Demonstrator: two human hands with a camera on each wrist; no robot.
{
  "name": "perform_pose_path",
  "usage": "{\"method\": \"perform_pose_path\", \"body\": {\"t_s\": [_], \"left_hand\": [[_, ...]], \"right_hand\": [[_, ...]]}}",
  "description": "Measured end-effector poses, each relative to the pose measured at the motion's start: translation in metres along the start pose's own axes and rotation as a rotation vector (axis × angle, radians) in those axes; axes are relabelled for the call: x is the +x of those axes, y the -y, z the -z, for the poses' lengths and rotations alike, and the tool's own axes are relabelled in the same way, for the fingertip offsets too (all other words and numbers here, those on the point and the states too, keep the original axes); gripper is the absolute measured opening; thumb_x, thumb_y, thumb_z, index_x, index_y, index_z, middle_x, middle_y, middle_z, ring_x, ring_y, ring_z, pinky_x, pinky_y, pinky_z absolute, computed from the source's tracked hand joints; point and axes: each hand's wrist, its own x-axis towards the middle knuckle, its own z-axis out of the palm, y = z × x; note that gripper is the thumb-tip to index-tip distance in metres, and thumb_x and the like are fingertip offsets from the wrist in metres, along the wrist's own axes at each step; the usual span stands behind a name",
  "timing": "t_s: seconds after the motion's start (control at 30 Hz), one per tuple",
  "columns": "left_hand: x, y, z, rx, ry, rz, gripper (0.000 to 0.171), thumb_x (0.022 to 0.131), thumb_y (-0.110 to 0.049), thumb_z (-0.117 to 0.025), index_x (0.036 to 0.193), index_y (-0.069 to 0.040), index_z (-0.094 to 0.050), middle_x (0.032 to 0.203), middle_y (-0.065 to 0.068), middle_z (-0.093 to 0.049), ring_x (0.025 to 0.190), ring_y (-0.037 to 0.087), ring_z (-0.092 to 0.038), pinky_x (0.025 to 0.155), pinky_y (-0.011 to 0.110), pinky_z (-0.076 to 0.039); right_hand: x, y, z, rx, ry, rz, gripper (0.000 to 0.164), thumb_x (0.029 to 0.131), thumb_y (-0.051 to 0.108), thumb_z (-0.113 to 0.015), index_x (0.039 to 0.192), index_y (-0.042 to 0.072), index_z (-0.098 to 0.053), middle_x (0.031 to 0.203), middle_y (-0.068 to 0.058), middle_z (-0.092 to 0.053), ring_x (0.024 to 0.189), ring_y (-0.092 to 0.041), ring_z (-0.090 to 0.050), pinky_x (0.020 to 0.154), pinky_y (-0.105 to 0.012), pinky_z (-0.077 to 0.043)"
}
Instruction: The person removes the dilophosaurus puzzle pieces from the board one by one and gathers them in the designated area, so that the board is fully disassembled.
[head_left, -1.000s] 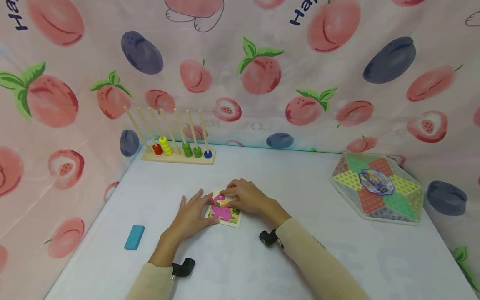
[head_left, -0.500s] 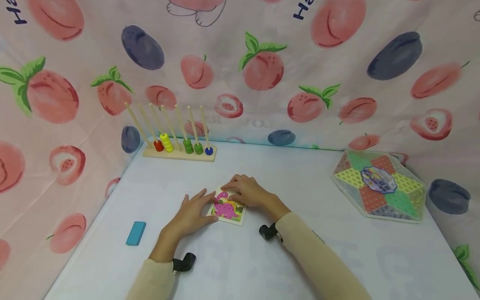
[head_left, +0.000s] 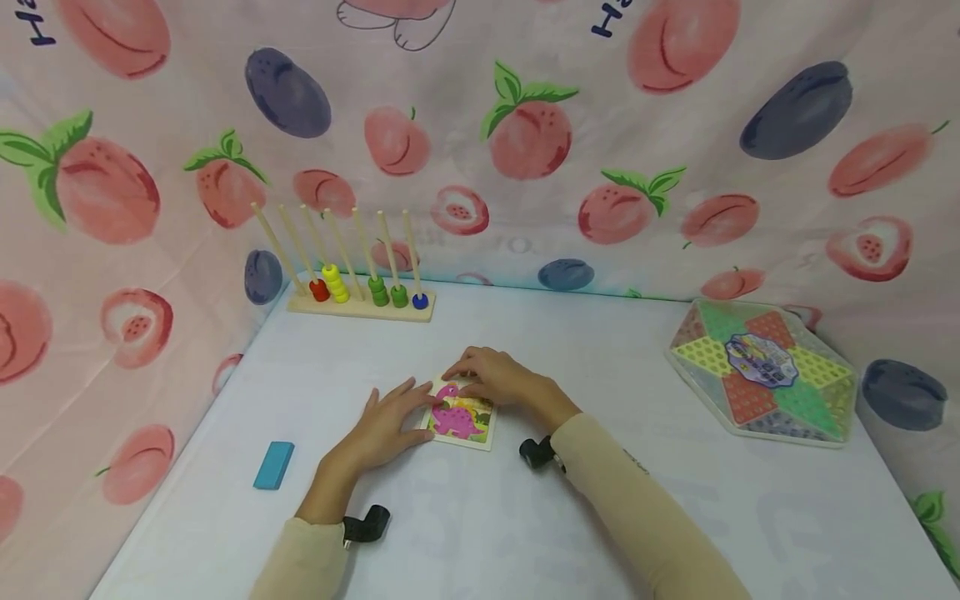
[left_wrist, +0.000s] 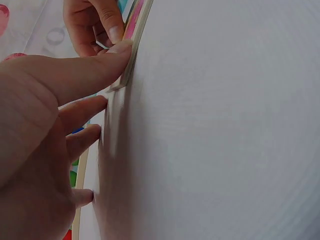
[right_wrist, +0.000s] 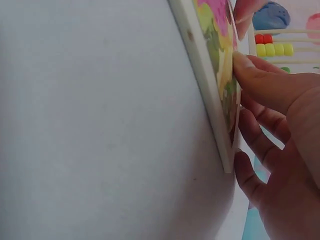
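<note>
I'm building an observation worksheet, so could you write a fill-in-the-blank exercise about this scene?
Between the left hand and the right hand lies a board picturing a pink ____.
The bead stand has ____ pegs.
Its rightmost bead is ____.
The blue block lies ____ of both hands.

Missing words: dinosaur; seven; blue; left.

Wears long, pale beige sleeves in a plain, smooth cloth, lightly creased lower down. Carries a black left wrist camera just beside the sleeve's end, bent like a short elbow of pipe, and a black right wrist camera with a stubby, rounded head. Shows a tiny pale glint under the left one, plus a small dark mark along the right forearm's cloth (too small to read). Leaves both hands bare.
</note>
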Motion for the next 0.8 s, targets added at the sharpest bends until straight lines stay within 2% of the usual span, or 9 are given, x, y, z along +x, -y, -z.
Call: {"method": "perform_pose_path", "body": {"t_s": [0.13,0.33,0.5,0.67,0.8], "left_hand": [[0.000,0.003,0.000,0.024,0.039,-0.013,0.053,0.092,-0.033,-0.074,0.142,-0.027,-0.061,0.168,0.007,-0.035,0.160,0.036,-0.019,0.121,0.077,0.000],[0.000,0.004,0.002,0.013,0.047,-0.027,0.047,0.093,-0.034,-0.073,0.139,-0.027,-0.064,0.168,0.008,-0.034,0.160,0.037,-0.019,0.122,0.076,0.001],[0.001,0.005,0.002,-0.005,0.053,-0.028,0.045,0.093,-0.034,-0.073,0.137,-0.029,-0.066,0.168,0.008,-0.035,0.160,0.037,-0.018,0.123,0.075,0.003],[0.002,0.007,0.001,-0.011,0.051,-0.029,0.043,0.093,-0.034,-0.073,0.135,-0.030,-0.067,0.167,0.008,-0.035,0.159,0.037,-0.018,0.123,0.074,0.004],[0.003,0.008,0.000,-0.013,0.046,-0.030,0.043,0.092,-0.033,-0.074,0.134,-0.030,-0.068,0.167,0.007,-0.035,0.159,0.036,-0.019,0.124,0.073,0.003]], "right_hand": [[0.003,-0.001,0.002,0.039,0.027,-0.009,0.034,0.100,0.023,-0.066,0.133,0.028,-0.068,0.123,-0.001,-0.064,0.113,-0.015,-0.058,0.103,-0.036,-0.051],[0.008,-0.004,0.005,0.102,0.074,-0.019,0.034,0.099,0.018,-0.067,0.131,0.028,-0.068,0.123,-0.002,-0.064,0.114,-0.016,-0.057,0.105,-0.039,-0.050],[0.012,-0.005,0.008,0.157,0.117,-0.040,0.035,0.098,0.016,-0.067,0.130,0.028,-0.066,0.125,-0.002,-0.062,0.116,-0.018,-0.055,0.110,-0.045,-0.046],[0.012,-0.006,0.009,0.153,0.129,-0.046,0.033,0.099,0.017,-0.066,0.130,0.029,-0.065,0.125,0.000,-0.062,0.119,-0.018,-0.054,0.116,-0.056,-0.035],[0.013,-0.007,0.008,0.159,0.129,-0.031,0.033,0.099,0.015,-0.066,0.130,0.027,-0.064,0.126,-0.001,-0.061,0.121,-0.019,-0.053,0.118,-0.059,-0.032]]}}
